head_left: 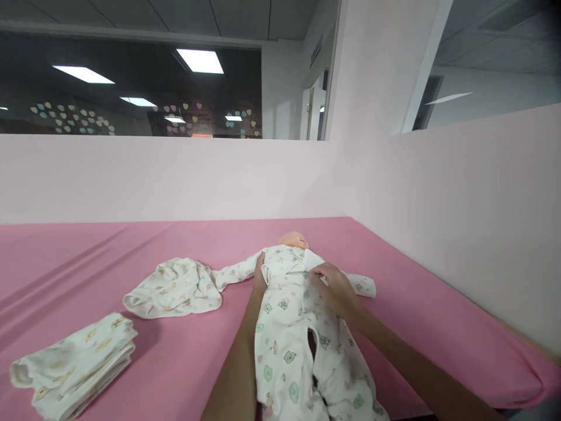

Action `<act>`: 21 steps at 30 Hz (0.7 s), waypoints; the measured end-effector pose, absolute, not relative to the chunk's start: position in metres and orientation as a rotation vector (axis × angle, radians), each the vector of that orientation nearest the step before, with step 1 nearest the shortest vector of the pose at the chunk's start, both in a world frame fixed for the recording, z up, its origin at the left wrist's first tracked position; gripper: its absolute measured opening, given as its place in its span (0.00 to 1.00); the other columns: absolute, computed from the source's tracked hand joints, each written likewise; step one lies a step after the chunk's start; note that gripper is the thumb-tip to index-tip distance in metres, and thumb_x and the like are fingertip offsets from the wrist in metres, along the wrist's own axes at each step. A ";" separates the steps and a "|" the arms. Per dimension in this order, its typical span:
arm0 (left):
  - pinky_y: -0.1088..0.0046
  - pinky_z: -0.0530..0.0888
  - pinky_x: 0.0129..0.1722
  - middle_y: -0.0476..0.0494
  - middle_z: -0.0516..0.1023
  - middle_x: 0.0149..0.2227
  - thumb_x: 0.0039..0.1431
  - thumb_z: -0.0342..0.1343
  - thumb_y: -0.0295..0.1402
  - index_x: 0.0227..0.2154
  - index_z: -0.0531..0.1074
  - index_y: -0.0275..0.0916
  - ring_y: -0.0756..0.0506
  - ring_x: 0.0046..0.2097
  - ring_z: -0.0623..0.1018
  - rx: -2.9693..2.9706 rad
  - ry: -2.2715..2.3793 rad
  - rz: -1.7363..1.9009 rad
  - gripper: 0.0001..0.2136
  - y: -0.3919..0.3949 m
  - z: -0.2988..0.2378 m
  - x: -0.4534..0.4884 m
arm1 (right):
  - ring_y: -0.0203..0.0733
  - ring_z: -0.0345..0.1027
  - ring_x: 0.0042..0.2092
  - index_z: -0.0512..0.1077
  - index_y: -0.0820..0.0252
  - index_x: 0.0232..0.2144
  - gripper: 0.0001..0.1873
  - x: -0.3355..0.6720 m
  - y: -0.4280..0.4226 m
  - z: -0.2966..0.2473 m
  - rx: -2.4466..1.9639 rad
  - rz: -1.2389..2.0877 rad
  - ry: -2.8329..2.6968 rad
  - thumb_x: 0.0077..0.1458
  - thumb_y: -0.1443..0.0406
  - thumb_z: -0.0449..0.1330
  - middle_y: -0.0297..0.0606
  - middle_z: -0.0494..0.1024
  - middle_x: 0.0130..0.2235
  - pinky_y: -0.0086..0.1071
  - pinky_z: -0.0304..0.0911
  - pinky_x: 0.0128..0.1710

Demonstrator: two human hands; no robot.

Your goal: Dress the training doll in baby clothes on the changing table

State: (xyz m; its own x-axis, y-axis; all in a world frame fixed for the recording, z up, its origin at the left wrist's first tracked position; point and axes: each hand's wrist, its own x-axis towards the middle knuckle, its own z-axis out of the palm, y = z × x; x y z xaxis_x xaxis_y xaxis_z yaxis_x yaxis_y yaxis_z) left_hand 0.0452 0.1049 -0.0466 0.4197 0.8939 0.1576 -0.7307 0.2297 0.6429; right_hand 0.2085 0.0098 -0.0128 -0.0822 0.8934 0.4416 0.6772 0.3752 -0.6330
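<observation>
Pink bed, spare baby clothes, pale partitions

Pink sheet covers the whole surface, w/ long creases at far L. On it, L of centre: crumpled white garment w/ small pastel print, lying loose. Nearer the camera & further L: folded stack of similar printed cloth, edges a bit uneven, well apart from the crumpled one. Low pale-pink partition along the back, another partition down the R side, meeting at the far corner. Above the back one: dark window w/ pastel heart stickers & reflected ceiling lights. Doorway beside a pale pillar.
</observation>
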 end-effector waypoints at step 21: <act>0.62 0.73 0.48 0.38 0.81 0.36 0.52 0.63 0.36 0.42 0.75 0.34 0.37 0.44 0.79 0.752 0.521 1.203 0.16 0.091 -0.061 0.009 | 0.39 0.66 0.43 0.70 0.59 0.36 0.13 0.138 0.065 0.017 -1.339 0.083 -2.350 0.59 0.68 0.45 0.38 0.74 0.41 0.29 0.57 0.42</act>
